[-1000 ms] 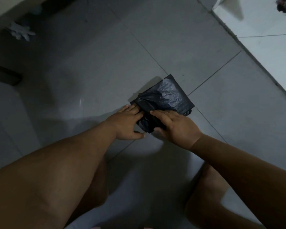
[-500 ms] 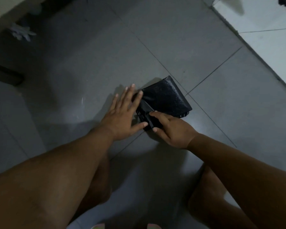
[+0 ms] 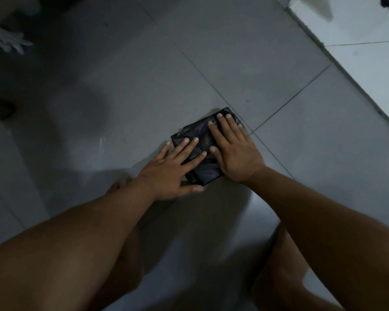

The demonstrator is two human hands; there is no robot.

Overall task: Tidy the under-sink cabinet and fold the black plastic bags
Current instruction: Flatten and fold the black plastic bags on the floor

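Left hand (image 3: 173,169) flat, fingers straight, pressing the near-left part of the folded black plastic bag (image 3: 198,133). Right hand (image 3: 234,151) likewise flat and spread on its right half. Bag lies as a small packet on the grey tile floor (image 3: 144,86). Risk: slick plastic likely springs open once pressure lifts; trapped air may puff the folds; packet may slide on smooth tile.
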